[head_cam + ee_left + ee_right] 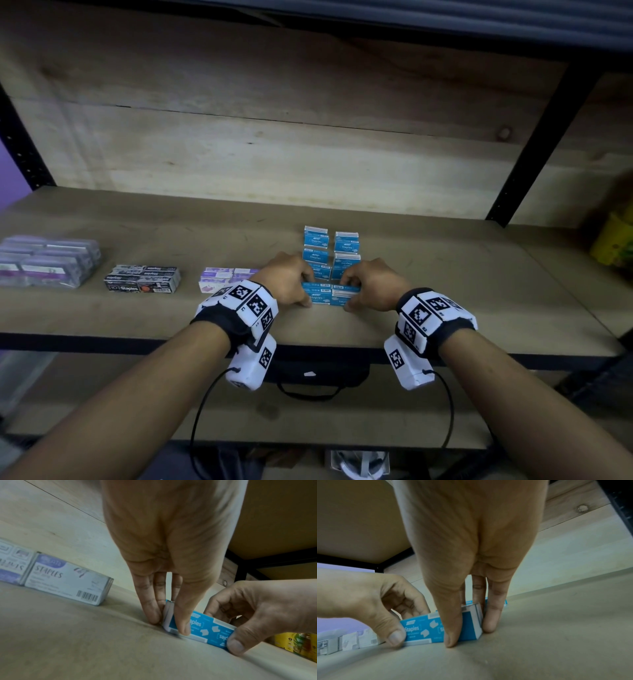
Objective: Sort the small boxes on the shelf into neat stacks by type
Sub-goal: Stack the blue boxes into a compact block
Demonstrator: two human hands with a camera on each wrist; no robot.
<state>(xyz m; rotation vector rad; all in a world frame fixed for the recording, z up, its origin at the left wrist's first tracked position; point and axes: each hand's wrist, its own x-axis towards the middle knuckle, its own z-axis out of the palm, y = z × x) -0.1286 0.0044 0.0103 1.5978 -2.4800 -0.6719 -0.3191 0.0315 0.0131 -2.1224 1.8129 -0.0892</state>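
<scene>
Wooden shelf (445,274): blue staple boxes (331,295) sit near its front edge. My left hand (287,281) pinches the left box's end; my right hand (371,286) pinches the right box's end.

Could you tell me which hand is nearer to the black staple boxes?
Left. The left hand grips the blue boxes beside the purple ones, right of the black staple boxes; the right hand is farther right.

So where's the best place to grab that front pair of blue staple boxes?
By the short outer ends, one hand from each side. The blue staple boxes lie end to end, flat on the shelf, so squeezing inward keeps them together, as the left hand and right hand do.
</scene>
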